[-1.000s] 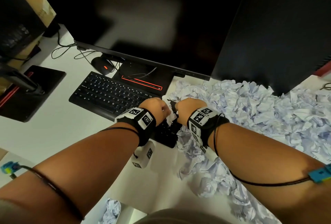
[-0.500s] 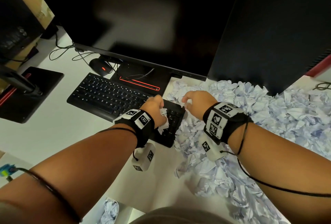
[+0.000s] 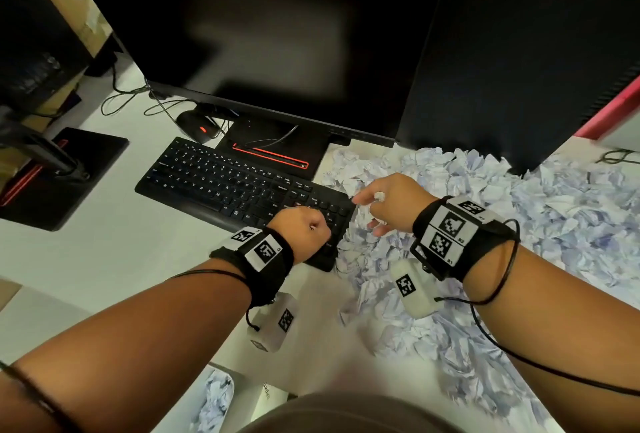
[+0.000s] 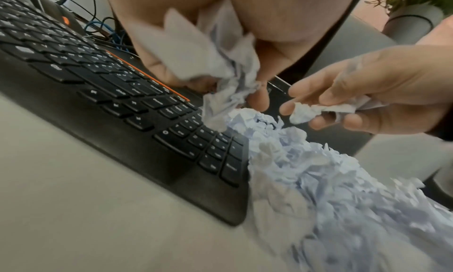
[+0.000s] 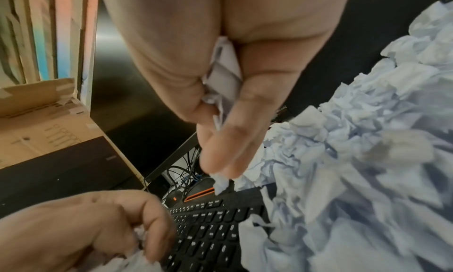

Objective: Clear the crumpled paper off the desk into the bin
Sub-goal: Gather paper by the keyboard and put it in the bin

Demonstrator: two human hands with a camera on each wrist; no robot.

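Observation:
A big heap of crumpled pale-blue paper (image 3: 519, 217) covers the right half of the desk and laps against the keyboard (image 3: 239, 186). My left hand (image 3: 313, 224) hovers over the keyboard's number pad, fingers curled round a crumpled wad (image 4: 220, 68). Just right of it, over the heap's edge, my right hand (image 3: 367, 210) holds a smaller crumpled piece (image 4: 316, 109) between thumb and fingers, also seen as the piece (image 5: 223, 78) in the right wrist view. The bin (image 3: 228, 371) sits below the desk's front edge, with crumpled paper inside.
A large dark monitor (image 3: 277, 34) and a black computer tower (image 3: 536, 51) stand at the back. A mouse (image 3: 199, 126) and cables lie behind the keyboard. A second monitor stand (image 3: 59, 176) is on the left, with bare white desk (image 3: 104, 259) in front of it.
The hands, together over the keyboard's right end a second ago, have parted. The right hand has moved right with a piece of paper; the left has closed round its wad.

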